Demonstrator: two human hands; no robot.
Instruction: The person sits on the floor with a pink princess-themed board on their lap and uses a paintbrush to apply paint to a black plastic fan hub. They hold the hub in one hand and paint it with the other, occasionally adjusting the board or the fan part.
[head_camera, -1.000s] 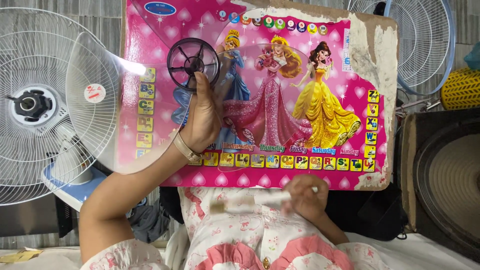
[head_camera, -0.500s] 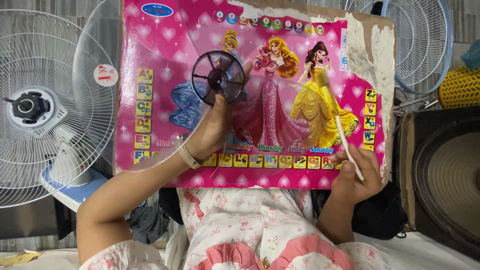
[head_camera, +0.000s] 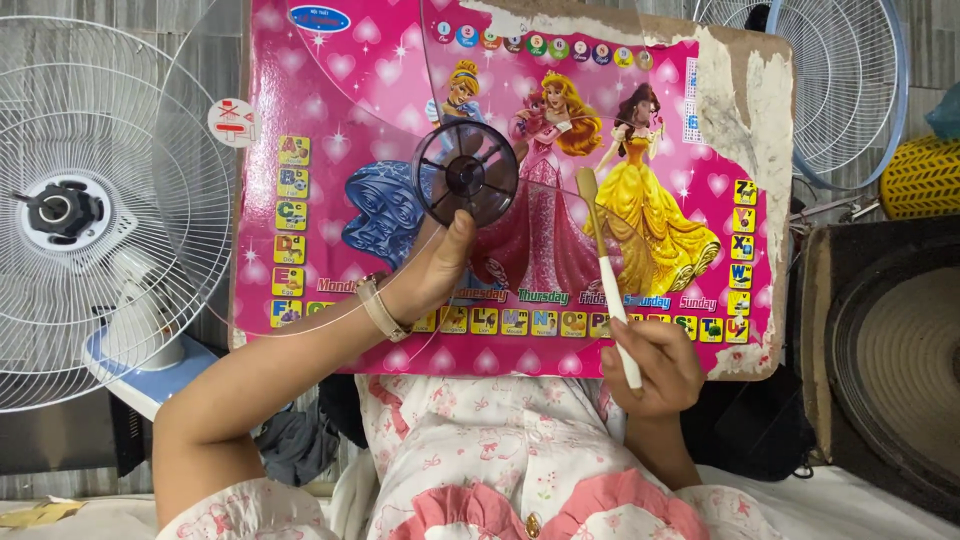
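Left hand (head_camera: 440, 275) grips the clear fan blade (head_camera: 330, 180) by its dark round hub (head_camera: 466, 173), thumb pressed up against the hub's rim, holding it over the pink picture board (head_camera: 640, 130). A pale bracelet (head_camera: 381, 308) sits on that wrist. Right hand (head_camera: 655, 365) is curled shut around the white handle of a small brush (head_camera: 603, 260), its tan head pointing up over the board, just right of the hub. To the far left stands a white fan (head_camera: 90, 220) with its wire guard on; a dark speaker (head_camera: 890, 350) sits at right.
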